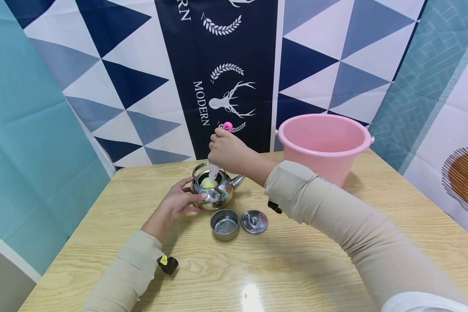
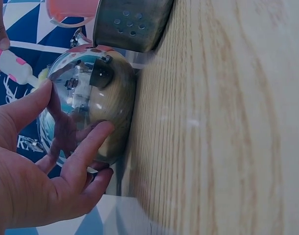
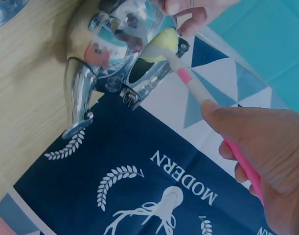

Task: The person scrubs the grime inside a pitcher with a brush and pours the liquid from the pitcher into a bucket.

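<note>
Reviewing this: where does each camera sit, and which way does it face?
Head: on the head, facing forward and down over table, kettle and bucket; left hand, right hand and both sleeves show.
Left wrist: on that wrist, facing the kettle's side; left hand shows large, right hand only at the edge.
Right wrist: on that wrist, facing along the brush to the kettle's opening; right hand shows, left partly.
Both wrist views share kettle and brush.

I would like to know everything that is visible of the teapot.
The teapot is round-bellied and shiny, apparently metal, with a tapering spout and a hoop handle. It stands roughly upright on the table, uncovered at the top. The left hand grips its side; the right hand holds a brush whose yellowish head is inside the opening.
</note>
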Demonstrator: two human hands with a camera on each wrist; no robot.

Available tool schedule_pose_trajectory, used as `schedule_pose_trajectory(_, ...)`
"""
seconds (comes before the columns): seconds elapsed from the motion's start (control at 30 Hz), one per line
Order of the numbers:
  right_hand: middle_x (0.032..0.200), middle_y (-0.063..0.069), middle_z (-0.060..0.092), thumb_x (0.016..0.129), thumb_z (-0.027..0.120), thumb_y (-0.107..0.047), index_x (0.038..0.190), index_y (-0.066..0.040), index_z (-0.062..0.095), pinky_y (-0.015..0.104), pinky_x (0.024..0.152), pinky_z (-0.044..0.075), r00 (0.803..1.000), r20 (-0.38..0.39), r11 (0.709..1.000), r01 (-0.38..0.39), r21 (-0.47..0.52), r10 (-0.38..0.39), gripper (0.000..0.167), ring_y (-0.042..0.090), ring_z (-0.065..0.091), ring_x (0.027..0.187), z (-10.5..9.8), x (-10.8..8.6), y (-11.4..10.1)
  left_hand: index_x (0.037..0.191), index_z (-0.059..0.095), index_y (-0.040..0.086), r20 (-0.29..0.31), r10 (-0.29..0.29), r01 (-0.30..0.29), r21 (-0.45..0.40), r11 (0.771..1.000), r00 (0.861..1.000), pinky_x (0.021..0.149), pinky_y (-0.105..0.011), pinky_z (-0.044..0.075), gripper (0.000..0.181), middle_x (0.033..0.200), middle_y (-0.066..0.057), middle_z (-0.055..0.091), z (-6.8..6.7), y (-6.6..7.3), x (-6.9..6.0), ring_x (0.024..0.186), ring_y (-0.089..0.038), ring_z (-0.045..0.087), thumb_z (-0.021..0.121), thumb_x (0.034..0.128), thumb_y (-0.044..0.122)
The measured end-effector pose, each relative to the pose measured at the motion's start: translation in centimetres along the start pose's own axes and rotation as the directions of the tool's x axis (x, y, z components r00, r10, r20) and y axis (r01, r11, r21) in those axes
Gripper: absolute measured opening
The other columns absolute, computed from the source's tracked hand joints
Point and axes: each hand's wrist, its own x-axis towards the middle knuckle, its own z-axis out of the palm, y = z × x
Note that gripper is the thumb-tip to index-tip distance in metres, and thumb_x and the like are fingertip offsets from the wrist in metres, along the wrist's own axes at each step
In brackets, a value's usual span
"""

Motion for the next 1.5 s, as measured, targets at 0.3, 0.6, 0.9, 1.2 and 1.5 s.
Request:
schedule_pose_trajectory(0.3,0.1,-0.002,0.067,0.094,0.063,-0.016,0.099,-0.022,0.076,0.037,0.089,0.032,0.997,-0.077,0.993,-0.014,-0.115,0.005,0.014,0.022,0.046,0.093,0.3,0.5,-1.5,0.155,0.024,0.017,0.008,0.003,-0.003,0.005,1.0,1.0,0.079,-0.047,0.059,0.085,0.145,-0.023,0.032,-0.2,0.0,0.0,0.109,-0.036,0.056,0.069,0.087,-0.006)
schedule_pose_trajectory(0.6,0.097,-0.002,0.062,0.099,0.051,-0.014,0.098,-0.022,0.074,0.039,0.095,0.028,0.993,-0.107,0.978,-0.065,-0.2,0.044,0.024,0.023,0.042,0.099,0.9,0.8,-2.2,0.154,0.026,0.018,0.007,0.006,-0.006,0.016,1.0,1.0,0.079,-0.046,0.059,0.084,0.14,-0.022,0.036,-0.1,-0.1,0.2,0.099,-0.031,0.059,0.07,0.0868,-0.005)
schedule_pose_trajectory(0.9,0.09,-0.005,0.061,0.098,0.049,-0.015,0.086,-0.025,0.074,0.037,0.089,0.027,0.991,-0.13,0.971,-0.044,-0.235,0.014,0.029,0.02,0.041,0.093,1.1,0.2,-1.3,0.155,0.024,0.015,0.004,0.003,-0.003,0.013,1.0,1.0,0.079,-0.046,0.059,0.085,0.138,-0.023,0.037,-0.2,0.0,-0.1,0.096,-0.031,0.061,0.07,0.086,-0.006)
schedule_pose_trajectory(1.2,0.094,-0.004,0.065,0.094,0.061,-0.016,0.09,-0.023,0.075,0.037,0.089,0.028,0.998,-0.063,0.984,0.01,-0.178,-0.022,0.017,0.02,0.044,0.094,0.5,-0.8,-0.5,0.154,0.027,0.016,-0.002,-0.01,0.01,0.023,1.0,1.0,0.077,-0.045,0.06,0.085,0.135,-0.022,0.039,-0.1,0.1,-0.2,0.096,-0.029,0.061,0.072,0.0851,-0.004)
schedule_pose_trajectory(1.5,0.098,-0.004,0.066,0.094,0.063,-0.019,0.094,-0.022,0.075,0.038,0.091,0.028,0.997,-0.043,0.981,0.053,-0.184,-0.062,0.012,0.02,0.045,0.096,-1.1,-0.6,-1.4,0.155,0.025,0.017,0.012,-0.009,0.009,0.013,1.0,1.0,0.075,-0.044,0.06,0.085,0.132,-0.021,0.04,-0.1,0.2,-0.3,0.092,-0.027,0.062,0.071,0.0863,-0.004)
